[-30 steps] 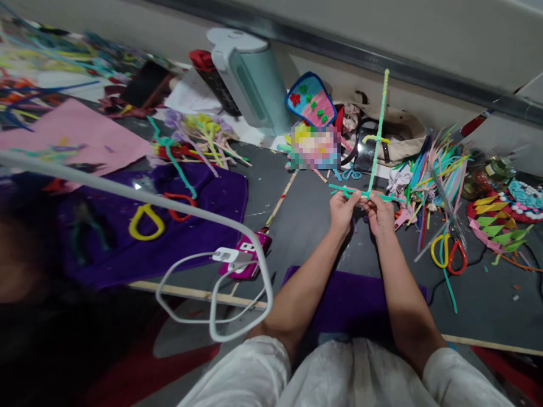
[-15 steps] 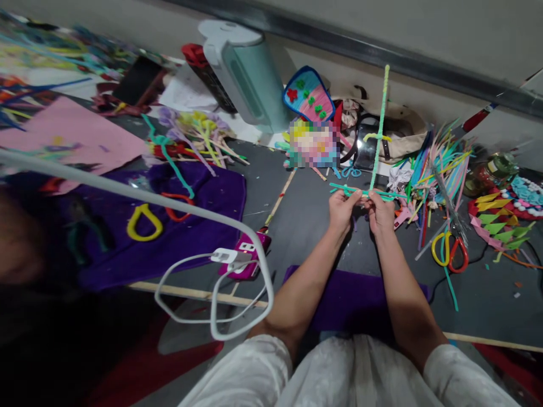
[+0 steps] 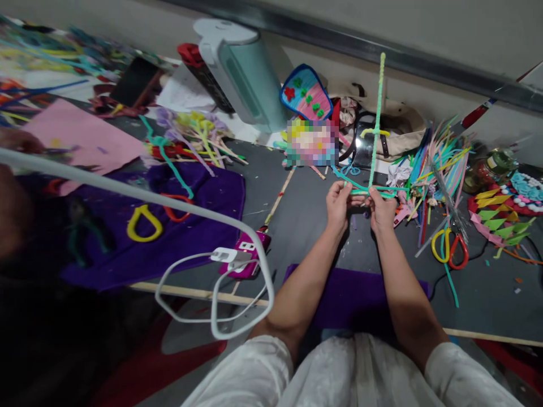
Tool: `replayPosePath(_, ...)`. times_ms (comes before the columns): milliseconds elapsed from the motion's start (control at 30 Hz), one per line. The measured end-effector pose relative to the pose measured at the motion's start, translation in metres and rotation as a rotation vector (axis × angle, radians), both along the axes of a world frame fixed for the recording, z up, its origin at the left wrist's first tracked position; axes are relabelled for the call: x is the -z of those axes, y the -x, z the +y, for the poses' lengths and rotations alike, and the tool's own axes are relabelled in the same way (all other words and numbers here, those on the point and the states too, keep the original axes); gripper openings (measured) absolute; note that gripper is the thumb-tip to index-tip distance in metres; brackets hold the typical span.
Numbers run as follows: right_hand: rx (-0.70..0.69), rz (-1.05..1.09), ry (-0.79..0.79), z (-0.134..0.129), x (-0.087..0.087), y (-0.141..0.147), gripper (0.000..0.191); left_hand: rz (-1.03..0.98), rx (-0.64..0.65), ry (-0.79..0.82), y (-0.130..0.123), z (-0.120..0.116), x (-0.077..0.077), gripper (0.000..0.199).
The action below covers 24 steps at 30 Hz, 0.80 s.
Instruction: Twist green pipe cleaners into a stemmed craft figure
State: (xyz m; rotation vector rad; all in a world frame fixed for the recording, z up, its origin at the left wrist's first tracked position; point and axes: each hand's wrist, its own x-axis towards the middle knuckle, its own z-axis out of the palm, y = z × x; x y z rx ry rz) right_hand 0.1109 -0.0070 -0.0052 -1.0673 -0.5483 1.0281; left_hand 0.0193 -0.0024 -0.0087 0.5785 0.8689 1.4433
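Both my hands meet above the dark table, pinching teal pipe cleaners [image 3: 360, 190] that lie crosswise between them. From the fingers of my right hand [image 3: 382, 209] rises a long twisted green pipe-cleaner stem [image 3: 376, 152], its upper end pale yellow. A short yellow pipe cleaner [image 3: 384, 133] crosses the stem partway up. My left hand [image 3: 338, 204] is closed on the left part of the teal pieces, whose loose ends stick out past both hands. Just how the pieces join is hidden by my fingers.
Scissors [image 3: 458, 251] and a heap of pipe cleaners [image 3: 441, 164] lie to the right. A light-blue pitcher [image 3: 254, 79] stands behind. Leftward are a white cable [image 3: 169, 200], a magenta power strip [image 3: 250, 265], pliers [image 3: 87, 226] and another person's blurred hand [image 3: 14, 220].
The teal pieces have shifted in my fingers, and their left end now angles upward. My left hand has moved slightly left, and the stem's top stands a little higher.
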Motion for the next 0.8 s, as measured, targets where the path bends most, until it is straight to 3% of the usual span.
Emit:
replayPosePath(300,0.019,-0.212,0.005,-0.0020,0.0064,-0.0021,0.033,0.084,-0.014,0.044,0.0041,0.0047,0.0030,0.041)
replayPosePath(533,0.032,-0.176,-0.013,-0.0025,0.0075,-0.0014,0.028,0.024,-0.061,0.071,0.0075,0.0049,0.0021,0.039)
replayPosePath(800,-0.024,-0.276,-0.041,-0.0066,0.0064,-0.0019,0.022,0.082,-0.048,0.118,0.0060,0.0065,0.0022,0.035)
